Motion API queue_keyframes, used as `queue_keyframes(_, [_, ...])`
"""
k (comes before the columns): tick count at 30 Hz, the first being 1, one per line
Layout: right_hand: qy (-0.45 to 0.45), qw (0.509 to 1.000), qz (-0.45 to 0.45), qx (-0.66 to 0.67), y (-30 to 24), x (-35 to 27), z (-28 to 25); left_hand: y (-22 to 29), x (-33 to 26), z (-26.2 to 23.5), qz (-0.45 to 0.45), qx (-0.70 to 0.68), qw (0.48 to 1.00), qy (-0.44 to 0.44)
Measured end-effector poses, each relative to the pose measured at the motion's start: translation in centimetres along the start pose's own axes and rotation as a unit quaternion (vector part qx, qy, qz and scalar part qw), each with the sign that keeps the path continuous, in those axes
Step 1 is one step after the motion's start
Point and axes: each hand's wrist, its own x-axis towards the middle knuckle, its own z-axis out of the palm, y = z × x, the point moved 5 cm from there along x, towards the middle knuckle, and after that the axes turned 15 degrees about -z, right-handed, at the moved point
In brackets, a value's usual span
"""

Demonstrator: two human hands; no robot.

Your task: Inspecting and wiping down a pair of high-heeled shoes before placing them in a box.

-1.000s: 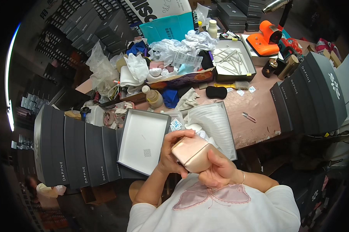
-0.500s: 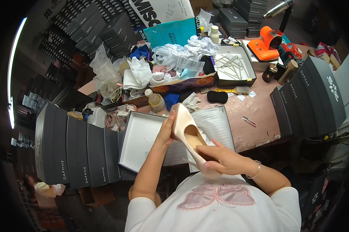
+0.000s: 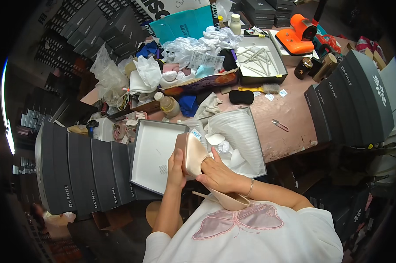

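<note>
I hold a pale pink satin high-heeled shoe [image 3: 193, 155] in both hands, toe pointing away from me and its thin heel down near my chest. My left hand [image 3: 177, 166] grips the shoe's left side. My right hand [image 3: 217, 173] wraps its right side and reaches into the opening. Just beyond the shoe lie an open grey box lid [image 3: 152, 155] and an open shoe box [image 3: 244, 136] lined with white tissue paper.
Rows of dark grey shoe boxes [image 3: 84, 171] stand at my left and more [image 3: 351, 96] at my right. The pink worktable [image 3: 290, 118] carries plastic bags, a glue bottle [image 3: 167, 104], a black brush [image 3: 241, 96], a tray of white sticks [image 3: 259, 59] and an orange tool [image 3: 296, 35].
The shoe has turned from held upright with its sole facing me to lying lower, toe pointing away. My right hand has shifted onto its opening; both hands have dropped toward my chest.
</note>
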Motion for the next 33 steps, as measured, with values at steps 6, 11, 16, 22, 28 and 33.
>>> queue_keyframes(6, [-0.090,0.986,-0.048,0.130,-1.3,-1.3,0.3,-4.8,-3.5,2.0,-0.022,-0.285,0.955,0.085])
queue_keyframes(11, [0.034,0.969,0.190,0.156,4.2,-1.8,-3.6,-4.1,-2.4,0.1,-0.015,-0.316,0.943,0.100])
queue_keyframes(16, [-0.008,0.960,0.034,-0.277,16.1,-0.5,-1.2,-5.5,-1.4,0.8,-0.089,-0.344,0.934,0.024])
queue_keyframes(22, [0.195,0.960,0.159,0.122,9.4,-3.3,-6.5,-6.5,-3.4,3.0,-0.132,-0.378,0.916,-0.030])
queue_keyframes(28, [0.118,0.961,0.210,0.136,0.8,-3.9,-5.3,-5.7,-2.5,4.9,-0.095,-0.344,0.934,-0.010])
queue_keyframes(33, [0.058,0.998,-0.001,-0.025,-1.8,-4.2,-6.6,-4.9,-1.9,4.5,-0.104,-0.329,0.938,-0.025])
